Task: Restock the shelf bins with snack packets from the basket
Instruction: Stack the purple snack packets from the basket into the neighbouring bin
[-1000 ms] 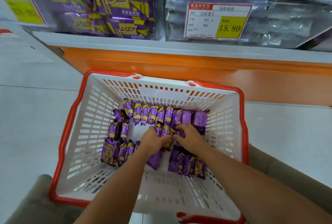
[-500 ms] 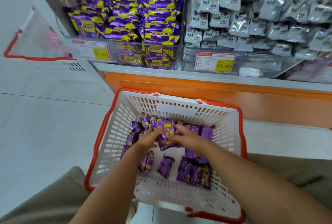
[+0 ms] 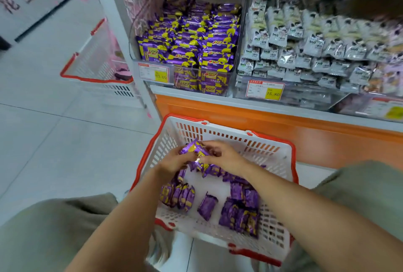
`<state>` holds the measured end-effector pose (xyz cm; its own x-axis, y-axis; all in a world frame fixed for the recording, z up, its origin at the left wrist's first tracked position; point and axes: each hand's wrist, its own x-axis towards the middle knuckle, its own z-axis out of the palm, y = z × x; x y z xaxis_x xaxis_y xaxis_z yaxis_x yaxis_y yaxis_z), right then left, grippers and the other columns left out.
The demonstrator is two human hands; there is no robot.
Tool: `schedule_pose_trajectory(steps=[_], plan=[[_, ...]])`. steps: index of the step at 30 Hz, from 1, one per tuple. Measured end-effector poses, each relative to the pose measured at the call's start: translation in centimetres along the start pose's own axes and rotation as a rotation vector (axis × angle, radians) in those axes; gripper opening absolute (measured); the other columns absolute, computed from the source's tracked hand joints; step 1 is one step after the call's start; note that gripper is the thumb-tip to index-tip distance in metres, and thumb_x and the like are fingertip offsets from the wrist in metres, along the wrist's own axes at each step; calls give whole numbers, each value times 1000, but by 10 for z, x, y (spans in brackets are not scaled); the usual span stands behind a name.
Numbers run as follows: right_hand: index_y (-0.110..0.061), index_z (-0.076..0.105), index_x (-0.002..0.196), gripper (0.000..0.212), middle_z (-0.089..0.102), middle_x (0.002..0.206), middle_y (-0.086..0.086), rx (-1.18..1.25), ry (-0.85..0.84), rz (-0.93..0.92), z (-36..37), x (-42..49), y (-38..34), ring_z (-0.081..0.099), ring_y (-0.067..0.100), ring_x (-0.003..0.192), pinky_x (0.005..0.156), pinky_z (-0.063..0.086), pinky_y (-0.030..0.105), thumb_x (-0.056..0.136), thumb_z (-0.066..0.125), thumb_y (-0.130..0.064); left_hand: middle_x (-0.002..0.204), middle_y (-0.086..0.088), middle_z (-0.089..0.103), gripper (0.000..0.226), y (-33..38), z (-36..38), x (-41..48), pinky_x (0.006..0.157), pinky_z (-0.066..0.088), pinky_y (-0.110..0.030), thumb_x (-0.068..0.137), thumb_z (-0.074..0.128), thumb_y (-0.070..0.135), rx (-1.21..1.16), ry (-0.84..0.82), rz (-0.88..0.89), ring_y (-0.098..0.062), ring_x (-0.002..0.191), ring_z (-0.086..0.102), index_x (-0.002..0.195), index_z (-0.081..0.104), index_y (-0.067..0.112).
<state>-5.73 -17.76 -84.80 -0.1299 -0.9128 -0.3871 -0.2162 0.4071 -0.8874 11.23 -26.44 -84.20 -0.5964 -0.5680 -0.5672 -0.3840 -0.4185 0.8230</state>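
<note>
Left grip [image 3: 172, 164], right grip [image 3: 226, 158]; packets [image 3: 193, 149] between

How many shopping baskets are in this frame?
2. The near basket lies before the shelf with purple packets inside; the far basket sits at the shelf's left end. More could be out of frame.

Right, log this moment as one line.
phase: pick; left hand: grips purple snack packets; right hand: grips same bunch; bunch: above basket floor; loose packets: lying in basket; purple-packet bin: not yet reached
</note>
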Motion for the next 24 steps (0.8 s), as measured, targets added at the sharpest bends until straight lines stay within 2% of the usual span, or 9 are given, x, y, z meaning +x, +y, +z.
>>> schedule_pose_trajectory(steps=[2,3,7,9,13,17,20,22,24], plan=[[-29,57,132,57,54,135,-3,-35,13,-55,-2,-2,-10,50,12,122,107,39,31,79,78,-30,78,-5,65,14,7,-6,-8,80,47,-30,74,67,18,21,-49,18,-15,77,60,85,69,10],[-32,57,131,57,54,133,-3,-43,19,-77,-2,-3,-16,50,13,121,104,39,30,79,78,-31,77,-5,64,11,12,-8,-13,79,49,-29,75,67,14,12,-49,27,-15,76,60,84,68,9],[-32,50,137,65,54,126,-9,-58,57,-205,-3,-11,-43,50,9,120,94,41,24,78,78,-36,86,-15,60,41,31,-14,-28,87,49,-39,62,70,20,-26,-16,105,-26,81,56,98,65,1],[-31,49,139,70,52,133,-8,-62,52,-259,-4,-16,-58,48,9,125,94,48,35,75,77,-41,87,-14,65,46,41,-16,-37,89,51,-40,60,70,21,-61,-6,164,-26,81,61,99,64,-1],[-16,48,139,71,54,136,2,-128,25,-400,-8,-21,-87,54,12,122,105,45,33,77,82,-22,97,-18,67,54,62,-20,-51,86,52,-34,60,69,18,-143,-17,270,-25,91,65,108,61,-6],[-20,50,136,69,56,132,0,-212,97,-518,-17,-22,-119,57,13,118,102,47,36,75,83,-16,115,-22,63,62,86,-24,-62,100,47,-42,66,67,10,-127,24,383,-30,105,61,125,55,-5],[-24,50,137,72,54,131,-1,-331,219,-639,-28,-17,-144,53,13,120,102,45,37,73,82,-19,115,-15,65,58,110,-29,-67,89,51,-29,74,64,-1,-72,151,486,-23,103,61,131,52,1],[-27,50,136,70,53,129,-5,-374,283,-689,-36,-12,-164,52,14,121,103,44,38,72,79,-19,116,-10,66,55,129,-32,-69,80,49,-20,76,63,7,-13,244,555,-18,100,60,130,54,5],[-22,50,138,69,51,130,-4,-389,327,-704,-42,-5,-183,49,14,121,104,40,31,74,77,-16,116,-5,66,47,148,-28,-72,84,47,-21,83,62,10,41,300,607,-15,100,59,130,56,11]])
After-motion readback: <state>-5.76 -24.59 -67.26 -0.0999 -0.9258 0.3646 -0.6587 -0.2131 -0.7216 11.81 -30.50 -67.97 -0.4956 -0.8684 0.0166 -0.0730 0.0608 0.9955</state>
